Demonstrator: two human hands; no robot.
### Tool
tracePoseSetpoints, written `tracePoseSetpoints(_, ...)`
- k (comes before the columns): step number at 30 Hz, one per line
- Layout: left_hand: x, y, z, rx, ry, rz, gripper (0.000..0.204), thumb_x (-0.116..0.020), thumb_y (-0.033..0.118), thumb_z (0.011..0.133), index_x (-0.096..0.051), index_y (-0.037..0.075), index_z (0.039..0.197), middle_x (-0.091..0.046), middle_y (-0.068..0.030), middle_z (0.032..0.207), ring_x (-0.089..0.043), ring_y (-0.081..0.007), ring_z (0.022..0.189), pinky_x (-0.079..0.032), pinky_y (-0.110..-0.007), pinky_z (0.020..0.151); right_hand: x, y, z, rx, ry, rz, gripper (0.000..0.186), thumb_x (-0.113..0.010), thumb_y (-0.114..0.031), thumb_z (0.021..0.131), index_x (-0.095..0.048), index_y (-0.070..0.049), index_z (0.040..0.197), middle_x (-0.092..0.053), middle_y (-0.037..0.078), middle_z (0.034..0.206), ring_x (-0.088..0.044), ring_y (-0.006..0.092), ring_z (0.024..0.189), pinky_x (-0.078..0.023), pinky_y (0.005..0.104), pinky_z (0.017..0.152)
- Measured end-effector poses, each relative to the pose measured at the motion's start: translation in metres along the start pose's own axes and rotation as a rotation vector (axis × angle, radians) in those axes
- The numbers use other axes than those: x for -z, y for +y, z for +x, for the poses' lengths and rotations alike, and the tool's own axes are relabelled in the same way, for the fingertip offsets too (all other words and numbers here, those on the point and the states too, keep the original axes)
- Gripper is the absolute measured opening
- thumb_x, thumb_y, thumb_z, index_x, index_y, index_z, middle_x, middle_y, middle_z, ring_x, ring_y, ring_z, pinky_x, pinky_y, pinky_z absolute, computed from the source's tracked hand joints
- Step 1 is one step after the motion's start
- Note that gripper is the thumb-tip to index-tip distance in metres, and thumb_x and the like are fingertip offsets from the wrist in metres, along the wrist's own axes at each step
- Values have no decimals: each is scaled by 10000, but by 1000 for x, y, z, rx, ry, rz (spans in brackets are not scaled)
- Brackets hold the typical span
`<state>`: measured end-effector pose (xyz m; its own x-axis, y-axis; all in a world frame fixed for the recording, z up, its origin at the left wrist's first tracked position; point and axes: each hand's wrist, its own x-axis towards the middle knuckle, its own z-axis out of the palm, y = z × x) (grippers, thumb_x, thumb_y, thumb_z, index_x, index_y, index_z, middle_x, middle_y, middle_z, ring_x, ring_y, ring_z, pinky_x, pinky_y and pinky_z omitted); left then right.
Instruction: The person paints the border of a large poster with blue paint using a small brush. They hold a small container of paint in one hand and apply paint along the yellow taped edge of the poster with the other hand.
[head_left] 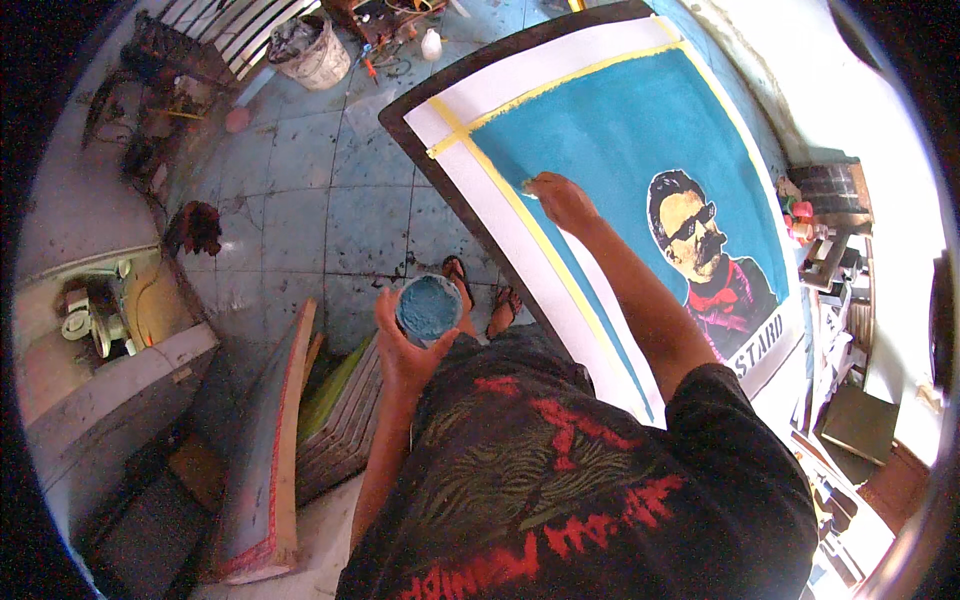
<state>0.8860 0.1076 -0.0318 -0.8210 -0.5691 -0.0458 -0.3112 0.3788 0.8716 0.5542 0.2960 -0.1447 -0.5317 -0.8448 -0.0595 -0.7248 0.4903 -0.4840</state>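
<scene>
My left hand [405, 355] grips a round cup of thick light-blue paint [429, 310]. My right hand [562, 200] is closed on what looks like a small brush [530, 189], mostly hidden by my fingers, at the left side of a large painted sheet [610, 110] on a dark board [425, 176]. The sheet has a blue field bordered by yellow masking tape [480, 151], with a narrow unpainted patch by my right forearm. A painted bust in sunglasses and a red scarf [710, 262] sits on the blue, with black lettering below it.
Panels [262, 450] lean at the lower left beside a counter [150, 370]. A bucket [310, 58], small bottle [432, 44] and tools sit on the tiled floor at the top. My sandalled feet [500, 317] show below the board. Stacked items [845, 420] crowd the right wall.
</scene>
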Motion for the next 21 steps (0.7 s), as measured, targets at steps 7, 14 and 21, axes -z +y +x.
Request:
tracePoseSetpoints(7,-2,6,0,-11,-21,52,1180,-916,373,618,-210,-29,1474,-400,-240,1436,-437,-352,1314,-362,-439,1099,13,-28,-16,-127,106,28,267,-530,-36,875,-655,-88,1105,-639,180,1180,-619,353,1086,-501,434,963)
tracePoseSetpoints(14,-6,6,-4,-30,-14,-4,1182,-911,404,623,-215,-23,1478,-440,-238,1409,-457,-354,1298,-377,-438,1088,9,-6,-15,-95,311,202,300,-525,-15,882,-672,-131,1117,-660,150,1108,-634,378,1030,-533,449,879)
tracePoseSetpoints(21,-7,14,-1,-138,-6,91,1132,-907,341,648,-218,-56,1454,-452,-269,1370,-473,-379,1281,-393,-446,1059,34,-4,-43,-244,279,87,280,-488,-49,899,-675,-108,1099,-660,166,1058,-639,381,1004,-536,453,861)
